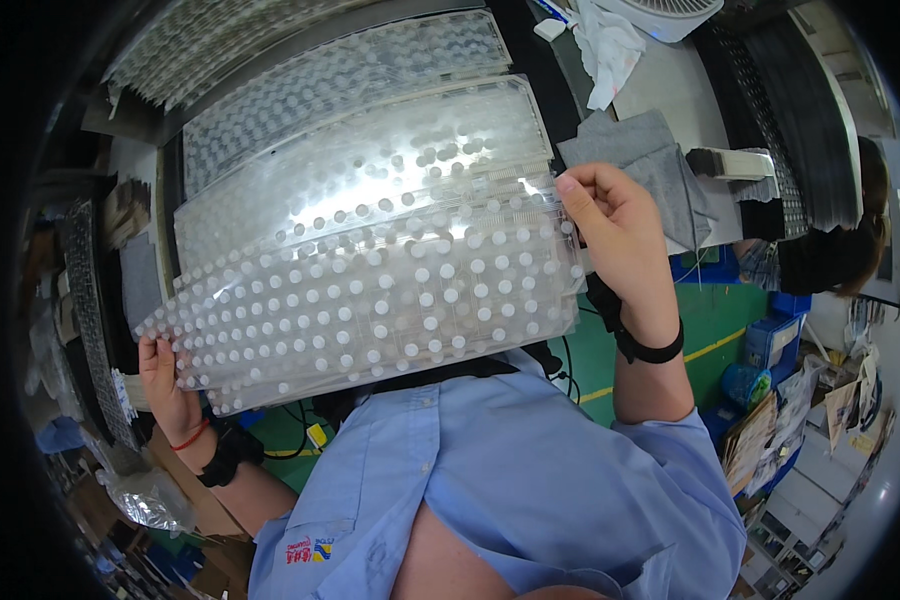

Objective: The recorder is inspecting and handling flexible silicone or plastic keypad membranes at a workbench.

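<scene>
A wide clear plastic sheet with rows of white round dots (345, 315) spans the space in front of my body. Other clear layers show beneath it; how many I cannot tell. My left hand (170, 395) is closed on its left edge, thumb and fingertips at the corner. At the far right corner, my right hand (615, 225) pinches the edge between thumb and fingers. Just beyond lies a shiny clear dotted sheet (370, 150), partly overlapped by the held one. Farther back is another clear dotted panel (345, 85) on the dark bench.
Grey cloths (640, 165) lie by my right hand, near a small stack of pale strips (735, 163). A white fan (675, 10) and crumpled tissue (607, 50) sit at the back right. More stacked sheets (210, 45) stand at the far left. A person's dark hair shows at right.
</scene>
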Motion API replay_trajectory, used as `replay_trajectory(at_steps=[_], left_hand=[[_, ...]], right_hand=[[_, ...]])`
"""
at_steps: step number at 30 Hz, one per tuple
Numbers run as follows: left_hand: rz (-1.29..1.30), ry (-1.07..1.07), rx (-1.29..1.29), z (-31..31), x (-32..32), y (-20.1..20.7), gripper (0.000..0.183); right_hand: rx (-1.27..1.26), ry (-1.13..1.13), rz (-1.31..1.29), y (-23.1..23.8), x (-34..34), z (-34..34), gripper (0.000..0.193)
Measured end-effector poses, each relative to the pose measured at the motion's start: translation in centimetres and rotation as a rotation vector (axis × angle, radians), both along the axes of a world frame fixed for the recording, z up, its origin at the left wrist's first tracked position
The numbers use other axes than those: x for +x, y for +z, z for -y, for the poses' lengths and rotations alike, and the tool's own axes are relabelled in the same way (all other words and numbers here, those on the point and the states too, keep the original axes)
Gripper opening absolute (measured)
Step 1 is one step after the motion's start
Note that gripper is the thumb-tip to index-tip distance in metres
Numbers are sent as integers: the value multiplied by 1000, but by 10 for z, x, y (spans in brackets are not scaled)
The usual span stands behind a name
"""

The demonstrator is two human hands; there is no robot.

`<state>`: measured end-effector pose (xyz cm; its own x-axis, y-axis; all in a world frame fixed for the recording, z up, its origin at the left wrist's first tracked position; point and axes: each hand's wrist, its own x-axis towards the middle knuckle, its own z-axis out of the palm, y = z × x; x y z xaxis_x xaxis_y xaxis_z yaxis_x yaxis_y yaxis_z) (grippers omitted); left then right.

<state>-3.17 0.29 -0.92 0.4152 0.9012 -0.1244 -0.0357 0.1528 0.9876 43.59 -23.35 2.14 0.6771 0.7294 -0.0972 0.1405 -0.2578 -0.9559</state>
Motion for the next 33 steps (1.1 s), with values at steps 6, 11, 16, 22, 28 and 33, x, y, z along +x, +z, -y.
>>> replay_trajectory(at_steps=[6,11,16,22,28,33], left_hand=[[-8,12,-45,2,2,2,24],[-22,-8,-40,1,1,1,23],[-37,2,-57,-1,-5,-1,21],[-51,73,-36,4,4,2,21],[-56,93,-30,5,5,2,20],[-51,72,-22,4,1,4,20]], right_hand=[[41,17,-135,9,2,-1,15],[22,11,-290,11,-1,-4,19],[147,26,-271,9,-3,-3,26],[184,20,-271,9,-6,-2,32],[189,17,-265,13,-8,-1,35],[168,11,-268,14,-8,-1,39]])
